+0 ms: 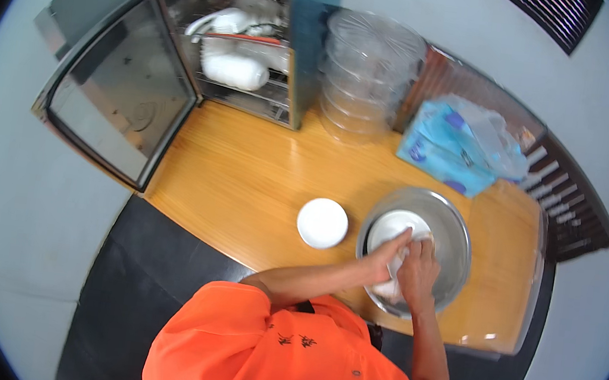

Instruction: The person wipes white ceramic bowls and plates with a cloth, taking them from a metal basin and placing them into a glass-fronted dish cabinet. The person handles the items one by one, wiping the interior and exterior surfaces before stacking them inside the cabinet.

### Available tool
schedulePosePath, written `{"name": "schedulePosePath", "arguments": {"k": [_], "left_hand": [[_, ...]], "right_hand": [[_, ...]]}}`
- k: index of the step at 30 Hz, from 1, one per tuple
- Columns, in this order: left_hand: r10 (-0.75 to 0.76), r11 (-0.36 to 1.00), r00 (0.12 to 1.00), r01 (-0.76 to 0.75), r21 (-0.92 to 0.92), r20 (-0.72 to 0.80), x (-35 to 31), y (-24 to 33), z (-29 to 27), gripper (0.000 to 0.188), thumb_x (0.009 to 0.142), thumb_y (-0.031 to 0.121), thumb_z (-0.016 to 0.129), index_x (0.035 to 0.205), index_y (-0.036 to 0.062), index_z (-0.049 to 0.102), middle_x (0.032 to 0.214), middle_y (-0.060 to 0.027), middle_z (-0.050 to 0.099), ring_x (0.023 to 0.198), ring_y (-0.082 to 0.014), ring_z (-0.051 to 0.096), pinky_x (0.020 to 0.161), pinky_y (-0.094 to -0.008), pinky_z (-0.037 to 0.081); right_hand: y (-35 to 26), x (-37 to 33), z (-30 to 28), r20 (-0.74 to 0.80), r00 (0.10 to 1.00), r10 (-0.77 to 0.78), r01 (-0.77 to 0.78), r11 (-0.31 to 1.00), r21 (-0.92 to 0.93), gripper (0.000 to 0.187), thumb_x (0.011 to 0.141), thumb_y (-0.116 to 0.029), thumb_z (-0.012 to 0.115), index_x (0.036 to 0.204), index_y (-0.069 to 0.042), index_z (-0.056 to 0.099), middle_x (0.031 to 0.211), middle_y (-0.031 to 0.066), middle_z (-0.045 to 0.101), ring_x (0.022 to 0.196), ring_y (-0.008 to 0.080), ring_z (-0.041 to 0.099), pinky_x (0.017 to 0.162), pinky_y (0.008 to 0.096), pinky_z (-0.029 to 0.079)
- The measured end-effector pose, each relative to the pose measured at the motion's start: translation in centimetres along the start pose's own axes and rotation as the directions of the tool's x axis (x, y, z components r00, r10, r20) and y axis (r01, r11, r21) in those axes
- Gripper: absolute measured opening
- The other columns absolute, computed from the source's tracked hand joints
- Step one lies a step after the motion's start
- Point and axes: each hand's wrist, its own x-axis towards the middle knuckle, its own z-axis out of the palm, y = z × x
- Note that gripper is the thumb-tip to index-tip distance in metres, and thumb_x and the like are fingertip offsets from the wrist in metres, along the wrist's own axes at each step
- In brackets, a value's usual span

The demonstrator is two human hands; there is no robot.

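Observation:
Over a steel basin [455, 263] my two hands come together. My left hand [382, 259] is closed on a whitish cloth [386, 289], with the thumb pointing away from me. My right hand [419, 274] is closed on the same cloth, its fingers wrapped round it; the fingertips are partly hidden. Inside the basin, just beyond the hands, is a round white dish [395, 224], partly covered by them; whether they touch it I cannot tell. Left of the basin a small white bowl [322, 223] rests on the wooden table [246, 176].
At the back left stands a cabinet [313, 48] with white dishes inside, its glass door [124, 91] swung out over the table's left end. Stacked clear plastic tiers [366, 77] stand beside it. A blue package [444, 150] lies behind the basin; a dark chair [578, 191] is at the right.

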Motion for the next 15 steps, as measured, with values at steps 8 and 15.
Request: {"name": "schedulePosePath", "arguments": {"k": [8, 15], "left_hand": [[0.04, 0.981, 0.989, -0.012, 0.194, -0.139, -0.1, 0.5, 0.5, 0.047, 0.082, 0.051, 0.064, 0.108, 0.0113, 0.06, 0.1, -0.0066, 0.06, 0.097, -0.0205, 0.057, 0.085, -0.0384, 0.048], [0.215, 0.943, 0.976, -0.216, 0.252, 0.033, -0.9, 2.6, 2.3, 0.04, 0.089, 0.028, 0.06, 0.119, 0.0036, 0.054, 0.112, -0.0095, 0.061, 0.103, -0.022, 0.059, 0.088, -0.0373, 0.049]], "right_hand": [[-1.2, -1.1, 0.1, 0.041, 0.996, 0.074, -0.077, 0.992, 0.099, 0.021, 0.067, -0.007, 0.062, 0.088, -0.006, 0.06, 0.085, 0.0138, 0.058, 0.075, 0.0315, 0.06, 0.058, 0.0418, 0.049], [4.5, -2.3, -3.5, -0.026, 0.788, 0.615, -0.39, 0.532, 0.752, 0.022, 0.082, -0.008, 0.059, 0.104, -0.002, 0.061, 0.097, 0.0077, 0.063, 0.083, 0.0184, 0.061, 0.065, 0.0308, 0.05]]}}
